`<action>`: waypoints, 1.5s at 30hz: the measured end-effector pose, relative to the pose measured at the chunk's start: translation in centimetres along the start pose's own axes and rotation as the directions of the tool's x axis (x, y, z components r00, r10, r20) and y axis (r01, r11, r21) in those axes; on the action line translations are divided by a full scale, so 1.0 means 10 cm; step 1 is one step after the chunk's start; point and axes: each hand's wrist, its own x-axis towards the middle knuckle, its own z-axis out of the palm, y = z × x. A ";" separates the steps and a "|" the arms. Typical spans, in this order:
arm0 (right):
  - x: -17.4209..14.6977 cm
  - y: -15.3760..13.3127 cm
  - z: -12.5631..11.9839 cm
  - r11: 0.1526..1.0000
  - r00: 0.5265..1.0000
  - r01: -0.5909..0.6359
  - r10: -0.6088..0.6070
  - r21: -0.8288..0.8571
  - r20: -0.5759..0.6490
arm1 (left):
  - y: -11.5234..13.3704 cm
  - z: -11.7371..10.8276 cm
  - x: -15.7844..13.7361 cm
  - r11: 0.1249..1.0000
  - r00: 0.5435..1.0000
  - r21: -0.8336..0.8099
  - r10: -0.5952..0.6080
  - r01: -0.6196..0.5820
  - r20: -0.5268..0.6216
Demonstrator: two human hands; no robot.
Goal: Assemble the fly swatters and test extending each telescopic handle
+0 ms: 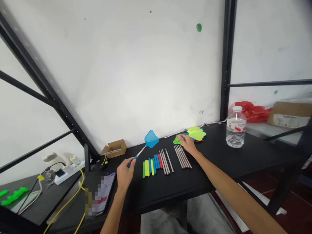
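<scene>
My left hand [125, 174] grips the blue handle of an assembled fly swatter [151, 139], its metal rod tilted up and its blue mesh head raised near the wall. My right hand [186, 143] has its fingers closed at the edge of a green fly swatter head [176, 140]. Beside it lies a pile of loose swatter heads [197, 134], yellow on top with blue and red beneath. Between my hands are a row of coloured handles [152, 166], green, yellow, blue and red, and two groups of metal rods [182, 157].
An opened small cardboard box [114, 148] and a yellow-black cutter [104, 162] sit at the left. A phone [104, 193] lies near the front. A large water bottle [236, 128] stands at the right. Yellow cable [79, 195] runs past the table's left side.
</scene>
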 end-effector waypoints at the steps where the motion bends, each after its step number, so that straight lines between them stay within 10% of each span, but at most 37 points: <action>1: 0.00 0.01 0.01 1.000 1.000 0.012 -0.012 -0.029 0.013 | -0.06 0.01 0.12 0.999 1.000 0.032 -0.008 0.007 0.011; 15: -0.01 0.00 0.04 0.988 0.994 0.069 -0.057 -0.136 0.088 | -0.41 0.34 0.33 0.941 0.974 0.338 -0.064 -0.013 0.215; 32: -0.03 -0.02 -0.03 0.831 0.966 -0.018 0.157 -0.556 0.204 | 0.25 0.30 -0.22 0.943 0.952 0.328 -0.148 0.055 0.268; 45: -0.04 -0.01 0.02 0.869 0.925 0.064 0.133 -0.490 0.356 | 0.20 0.28 -0.19 0.964 0.930 0.245 -0.182 0.104 0.320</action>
